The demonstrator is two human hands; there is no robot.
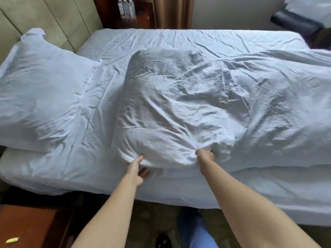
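Across the middle of the bed (pixel 161 40) lies a rumpled white pillow (pixel 170 113), its near edge close to the bed's near side; the left hand (pixel 137 169) pinches the pillow's near left corner, thumb on top and fingers beneath; the right hand (pixel 205 154) is clenched on a bunch of fabric at the near right corner; a second pillow (pixel 41 93) rests at the bed's head end, by the padded headboard (pixel 44 18); a loose duvet (pixel 277 104) covers the bed's foot end; beyond the bed's far side stand water bottles (pixel 126 8) beside a brown curtain (pixel 172 11).
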